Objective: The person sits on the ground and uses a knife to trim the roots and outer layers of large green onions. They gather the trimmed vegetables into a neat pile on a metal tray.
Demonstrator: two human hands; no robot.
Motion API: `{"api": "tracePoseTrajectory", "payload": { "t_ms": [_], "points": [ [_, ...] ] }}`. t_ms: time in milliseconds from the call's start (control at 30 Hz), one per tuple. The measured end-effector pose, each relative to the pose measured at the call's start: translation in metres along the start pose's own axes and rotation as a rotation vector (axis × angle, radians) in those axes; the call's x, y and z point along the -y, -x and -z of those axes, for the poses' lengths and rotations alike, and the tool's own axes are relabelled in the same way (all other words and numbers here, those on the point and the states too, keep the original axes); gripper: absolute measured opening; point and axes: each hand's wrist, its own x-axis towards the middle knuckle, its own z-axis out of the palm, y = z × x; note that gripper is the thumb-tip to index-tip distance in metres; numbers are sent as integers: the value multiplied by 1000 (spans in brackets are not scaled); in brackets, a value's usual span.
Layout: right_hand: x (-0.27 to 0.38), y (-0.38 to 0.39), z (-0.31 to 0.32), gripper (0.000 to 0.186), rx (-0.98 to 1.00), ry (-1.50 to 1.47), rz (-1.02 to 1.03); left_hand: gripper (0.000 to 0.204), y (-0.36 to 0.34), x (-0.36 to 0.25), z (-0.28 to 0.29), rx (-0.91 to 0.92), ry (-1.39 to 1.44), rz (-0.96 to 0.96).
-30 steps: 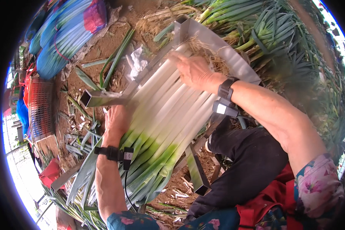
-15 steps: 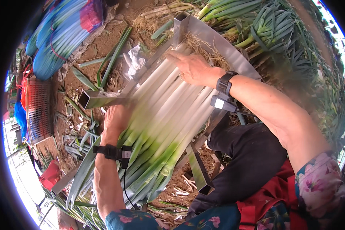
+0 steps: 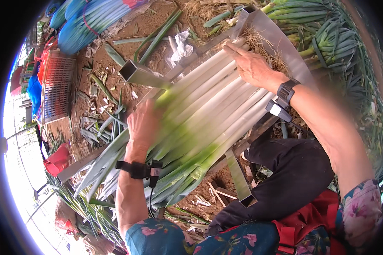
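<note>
A row of long leeks (image 3: 200,114) lies side by side on a metal frame rack (image 3: 238,176), white stalks toward the upper right, green leaves toward the lower left. My left hand (image 3: 144,123) rests flat on the green part of the stalks, slightly blurred. At the white root ends my right hand (image 3: 251,66) presses on the stalks with fingers spread. The roots butt against a metal end plate (image 3: 276,36). Both wrists wear black bands.
A square metal tube (image 3: 142,76) sticks out at the rack's left. Loose leek leaves and trimmings litter the dirt. More leek bundles (image 3: 327,38) lie at upper right. A red-and-white crate (image 3: 55,85) and blue sacks (image 3: 89,21) sit at upper left.
My left hand has slid a little along the green part of the leeks. My right hand stays at the root ends. The view has shifted slightly.
</note>
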Motion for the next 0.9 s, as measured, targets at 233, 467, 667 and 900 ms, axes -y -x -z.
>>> {"api": "tracePoseTrajectory", "payload": {
  "t_ms": [233,467,667,900],
  "points": [
    [0,2,3,76,-60,-18,26,34,4,0,-7,-58,43,-62],
    [2,0,5,76,-19,-12,3,37,-2,3,1,28,105,-57],
    [0,-1,4,75,-16,14,7,40,-11,-1,15,170,119,-20],
    [2,-4,8,70,-9,-19,6,48,-20,9,7,249,164,-13]
  ]
}}
